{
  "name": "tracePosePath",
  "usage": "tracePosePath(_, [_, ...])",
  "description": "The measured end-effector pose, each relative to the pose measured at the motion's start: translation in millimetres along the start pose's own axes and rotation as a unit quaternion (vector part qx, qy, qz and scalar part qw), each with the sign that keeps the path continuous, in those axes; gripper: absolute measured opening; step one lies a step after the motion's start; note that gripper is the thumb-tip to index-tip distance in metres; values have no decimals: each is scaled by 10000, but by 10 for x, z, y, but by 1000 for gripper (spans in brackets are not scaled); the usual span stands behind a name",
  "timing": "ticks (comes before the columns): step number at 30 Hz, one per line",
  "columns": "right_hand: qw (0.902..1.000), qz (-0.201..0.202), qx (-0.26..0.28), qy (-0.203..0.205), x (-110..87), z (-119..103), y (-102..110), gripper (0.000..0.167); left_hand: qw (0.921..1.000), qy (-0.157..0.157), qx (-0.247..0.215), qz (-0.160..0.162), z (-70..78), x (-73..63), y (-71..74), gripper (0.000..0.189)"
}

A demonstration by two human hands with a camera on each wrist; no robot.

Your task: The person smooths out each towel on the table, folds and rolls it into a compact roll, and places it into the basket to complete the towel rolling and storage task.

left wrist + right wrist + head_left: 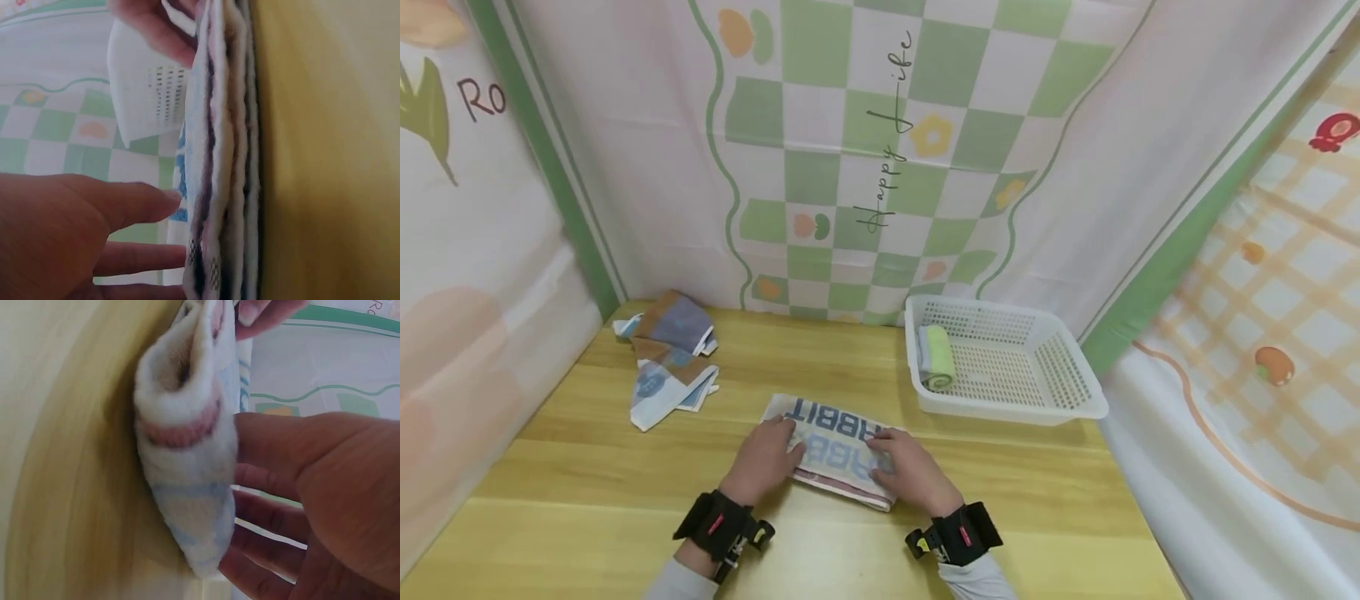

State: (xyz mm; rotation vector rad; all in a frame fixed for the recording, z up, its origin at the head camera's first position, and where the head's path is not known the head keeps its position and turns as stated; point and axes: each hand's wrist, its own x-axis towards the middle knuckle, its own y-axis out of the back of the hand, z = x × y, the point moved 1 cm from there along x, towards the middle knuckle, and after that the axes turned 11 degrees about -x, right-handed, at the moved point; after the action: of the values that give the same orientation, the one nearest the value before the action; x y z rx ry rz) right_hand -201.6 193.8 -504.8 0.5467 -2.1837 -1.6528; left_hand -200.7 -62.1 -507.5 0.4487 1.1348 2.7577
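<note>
A folded towel (838, 450) with blue "RABBIT" lettering lies on the wooden table in front of the person. Its stacked layers show along the near edge in the left wrist view, and a rounded fold with a pink stripe (181, 428) faces the right wrist view. On the towel's left end rests the left hand (763, 457), fingers extended over the top. The right hand (917, 471) lies on the right end, its fingers fairly straight and spread against the cloth. Both hands touch the upper face of the towel; neither is curled round it.
At the back right stands a white perforated basket (1007, 410), holding a rolled green and grey towel (936, 358) at its left side. Crumpled brown, blue and white cloths (673, 358) lie at the back left. Printed curtains (880, 167) border the table (580, 500).
</note>
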Motion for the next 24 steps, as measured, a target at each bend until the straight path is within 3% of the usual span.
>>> tracePosePath(6, [9997,109,-197,-95,7,-68,25,44,9969,-35,-22,-791,-94,291,11,44])
tracePosePath(11, [9979,171,-556,-298,-2,-141,65,32,9876,-585,122,-1451,-195,623,-121,46])
tracePosePath(15, [9978,157,-543,-348,-14,-169,81,22,9810,-822,159,-1752,-150,826,-193,43])
tracePosePath(19, [9987,126,-412,-272,-10,-205,57,20,9837,-405,85,-1747,-46,832,-170,43])
tracePosePath(24, [9976,-55,-456,-520,-20,-294,32,24,9872,-96,-174,-1582,66,636,-131,42])
